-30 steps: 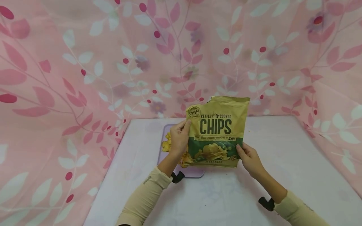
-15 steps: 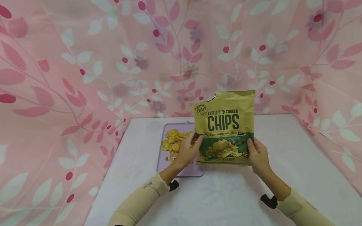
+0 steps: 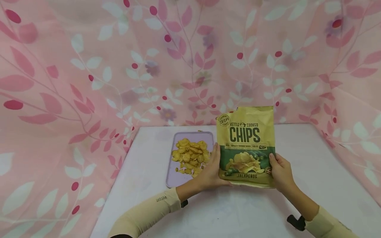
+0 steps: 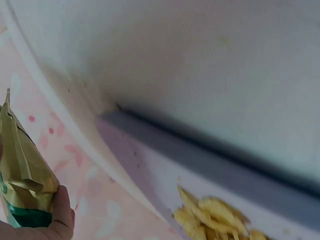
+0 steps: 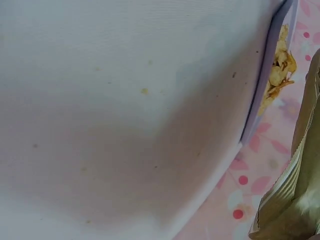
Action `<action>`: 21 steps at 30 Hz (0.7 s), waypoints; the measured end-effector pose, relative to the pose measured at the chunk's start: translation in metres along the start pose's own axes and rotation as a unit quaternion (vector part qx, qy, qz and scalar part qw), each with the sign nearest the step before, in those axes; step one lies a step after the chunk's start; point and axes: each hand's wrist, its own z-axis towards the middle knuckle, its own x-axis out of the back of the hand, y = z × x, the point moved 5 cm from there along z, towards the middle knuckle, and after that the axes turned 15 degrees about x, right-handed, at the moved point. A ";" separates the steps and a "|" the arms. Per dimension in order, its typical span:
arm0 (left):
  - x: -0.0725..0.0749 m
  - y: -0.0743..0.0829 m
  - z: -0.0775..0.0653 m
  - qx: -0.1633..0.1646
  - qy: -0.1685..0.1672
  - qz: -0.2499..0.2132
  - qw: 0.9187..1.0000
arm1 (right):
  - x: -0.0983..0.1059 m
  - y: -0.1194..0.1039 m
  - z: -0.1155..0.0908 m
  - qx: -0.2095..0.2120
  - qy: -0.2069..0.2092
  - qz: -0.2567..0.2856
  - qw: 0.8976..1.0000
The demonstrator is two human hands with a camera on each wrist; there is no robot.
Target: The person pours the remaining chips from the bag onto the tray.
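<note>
A gold and green chip bag [image 3: 245,148], its front printed "Kettle Cooked Chips", is held upright over the table, right of the tray. Its top left corner is torn away. My left hand [image 3: 209,173] holds the bag's left side, partly behind it, with the thumb along the bottom edge. At the lower right edge, my right hand [image 3: 282,172] pinches the bag, thumb on the front. The left wrist view catches the bag's folded side [image 4: 30,180] against the fingers [image 4: 61,212]. In the right wrist view only the bag's crimped edge [image 5: 290,200] appears.
A lilac tray [image 3: 176,181] lies left of the bag with a pile of yellow chips [image 3: 190,153] on it. Small crumbs [image 5: 144,91] dot the white tabletop [image 3: 309,158]. Pink floral cloth [image 3: 190,66] hangs behind and at both sides.
Both hands have carried the bag rightward, away from over the tray, uncovering the chips. The left hand has shifted from the bag's upper left edge to its lower left side.
</note>
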 end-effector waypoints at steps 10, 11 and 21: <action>-0.025 -0.009 0.005 0.076 -0.021 0.008 0.997 | -0.002 0.010 -0.004 0.057 -0.088 -0.215 0.971; -0.027 -0.009 0.006 0.078 -0.024 0.007 0.997 | -0.002 0.011 -0.005 0.057 -0.100 -0.231 0.966; -0.041 -0.013 0.018 0.129 -0.069 0.024 0.989 | -0.006 0.032 -0.001 0.136 -0.184 -0.220 0.948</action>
